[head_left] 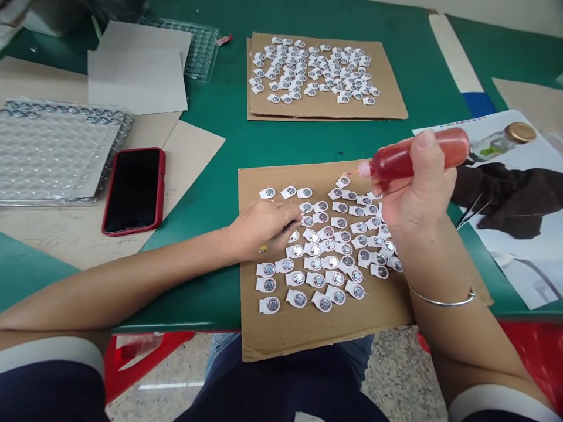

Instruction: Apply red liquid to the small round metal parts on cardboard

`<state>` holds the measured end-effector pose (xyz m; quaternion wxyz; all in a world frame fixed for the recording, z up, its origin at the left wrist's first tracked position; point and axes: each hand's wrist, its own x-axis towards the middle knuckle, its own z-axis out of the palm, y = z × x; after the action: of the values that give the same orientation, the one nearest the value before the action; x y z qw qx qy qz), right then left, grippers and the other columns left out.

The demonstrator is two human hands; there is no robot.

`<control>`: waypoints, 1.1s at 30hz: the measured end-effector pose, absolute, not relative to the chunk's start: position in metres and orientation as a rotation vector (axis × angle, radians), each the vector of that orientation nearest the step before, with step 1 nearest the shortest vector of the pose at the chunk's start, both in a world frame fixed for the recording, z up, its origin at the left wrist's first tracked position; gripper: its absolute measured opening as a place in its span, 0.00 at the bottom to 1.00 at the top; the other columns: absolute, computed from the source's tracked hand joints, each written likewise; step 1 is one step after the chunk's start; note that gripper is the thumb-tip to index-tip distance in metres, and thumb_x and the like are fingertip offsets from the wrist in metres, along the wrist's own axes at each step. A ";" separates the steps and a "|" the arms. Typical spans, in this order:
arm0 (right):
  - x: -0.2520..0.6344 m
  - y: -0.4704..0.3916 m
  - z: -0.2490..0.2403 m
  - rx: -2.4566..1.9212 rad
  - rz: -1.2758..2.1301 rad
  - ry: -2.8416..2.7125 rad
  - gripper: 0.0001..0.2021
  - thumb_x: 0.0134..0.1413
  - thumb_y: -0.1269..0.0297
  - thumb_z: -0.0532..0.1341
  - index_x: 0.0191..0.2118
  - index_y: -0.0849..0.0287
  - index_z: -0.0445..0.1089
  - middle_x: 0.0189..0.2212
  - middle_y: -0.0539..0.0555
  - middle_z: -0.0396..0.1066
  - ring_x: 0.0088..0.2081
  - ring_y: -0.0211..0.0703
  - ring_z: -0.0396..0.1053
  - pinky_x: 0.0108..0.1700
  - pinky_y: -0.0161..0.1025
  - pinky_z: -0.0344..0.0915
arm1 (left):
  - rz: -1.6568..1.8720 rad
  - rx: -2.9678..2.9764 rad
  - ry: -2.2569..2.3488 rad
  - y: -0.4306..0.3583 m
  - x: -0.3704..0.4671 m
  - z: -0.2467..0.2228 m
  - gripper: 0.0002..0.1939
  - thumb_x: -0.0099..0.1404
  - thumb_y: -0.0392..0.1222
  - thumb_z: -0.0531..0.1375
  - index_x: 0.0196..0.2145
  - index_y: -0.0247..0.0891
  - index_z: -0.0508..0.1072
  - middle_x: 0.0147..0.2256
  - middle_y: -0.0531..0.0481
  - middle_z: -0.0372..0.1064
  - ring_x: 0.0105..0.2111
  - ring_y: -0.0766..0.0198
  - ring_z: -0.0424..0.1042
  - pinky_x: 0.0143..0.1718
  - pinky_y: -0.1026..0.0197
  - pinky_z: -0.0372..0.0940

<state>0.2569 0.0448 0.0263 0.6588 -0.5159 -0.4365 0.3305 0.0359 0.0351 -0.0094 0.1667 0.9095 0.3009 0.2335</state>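
My right hand (422,190) is wrapped round a red squeeze bottle (393,159), tilted on its side with its thin nozzle pointing left. The nozzle tip is just above a small white tag with a round silver disc (342,181), and I cannot tell if they touch. My left hand (268,228) is closed on a slim dark tool (287,227), mostly hidden by the fingers; a yellowish end shows below the hand. Under both hands lies a brown cardboard sheet (281,337) bearing many such tags in loose rows.
Farther back, a stacked cardboard sheet (391,108) holds more tags. On the left lie a red-cased phone (134,190), bubble wrap (53,152) and grey card (136,82). To the right are a small glass bottle (492,146), black cloth (514,199), tweezers (471,212) and a printed sheet (528,281).
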 end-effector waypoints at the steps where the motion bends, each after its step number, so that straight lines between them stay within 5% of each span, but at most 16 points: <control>1: 0.256 0.044 0.025 -1.164 0.734 -1.002 0.15 0.47 0.49 0.58 0.30 0.56 0.58 0.19 0.49 0.62 0.22 0.41 0.68 0.14 0.35 0.50 | 0.657 2.621 0.843 0.034 0.036 -0.011 0.05 0.61 0.37 0.53 0.32 0.36 0.68 0.27 0.50 0.72 0.28 0.65 0.72 0.30 0.65 0.65; 14: 0.245 0.036 0.020 -1.168 0.742 -1.145 0.13 0.54 0.54 0.55 0.29 0.59 0.59 0.19 0.51 0.63 0.25 0.44 0.71 0.16 0.34 0.55 | 0.628 2.760 0.815 0.035 0.038 -0.017 0.05 0.59 0.34 0.51 0.30 0.37 0.66 0.24 0.51 0.69 0.25 0.66 0.69 0.28 0.64 0.65; 20: 0.236 0.036 0.012 -1.180 0.723 -1.162 0.13 0.50 0.53 0.59 0.30 0.56 0.60 0.21 0.48 0.65 0.21 0.38 0.68 0.15 0.34 0.56 | 0.486 2.937 0.708 0.035 0.040 -0.012 0.06 0.53 0.29 0.49 0.26 0.35 0.64 0.21 0.52 0.65 0.19 0.67 0.63 0.21 0.63 0.59; 23: 0.231 0.034 0.004 -1.258 0.705 -1.293 0.14 0.47 0.50 0.61 0.31 0.55 0.62 0.22 0.49 0.67 0.24 0.40 0.69 0.22 0.38 0.64 | 0.465 3.046 0.664 0.031 0.045 -0.009 0.08 0.54 0.28 0.47 0.25 0.35 0.64 0.20 0.51 0.64 0.18 0.67 0.61 0.19 0.62 0.57; 26: 0.229 0.032 -0.002 -1.373 0.630 -1.414 0.17 0.42 0.48 0.63 0.32 0.56 0.65 0.25 0.51 0.68 0.29 0.43 0.70 0.30 0.43 0.68 | 0.531 3.157 0.636 0.025 0.048 -0.010 0.10 0.59 0.28 0.46 0.26 0.34 0.65 0.22 0.47 0.67 0.19 0.65 0.64 0.21 0.61 0.60; 33: 0.226 0.031 -0.003 -1.444 0.469 -1.452 0.16 0.38 0.50 0.66 0.29 0.55 0.67 0.27 0.53 0.70 0.28 0.42 0.68 0.29 0.44 0.67 | 0.644 3.299 0.535 0.019 0.051 -0.017 0.10 0.60 0.28 0.48 0.27 0.32 0.67 0.31 0.37 0.73 0.22 0.61 0.69 0.21 0.59 0.63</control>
<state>0.2256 0.0310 -0.0026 0.4973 -0.5962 -0.5997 0.1938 0.0508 0.0195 -0.0173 -0.1309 0.9609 0.1558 0.1877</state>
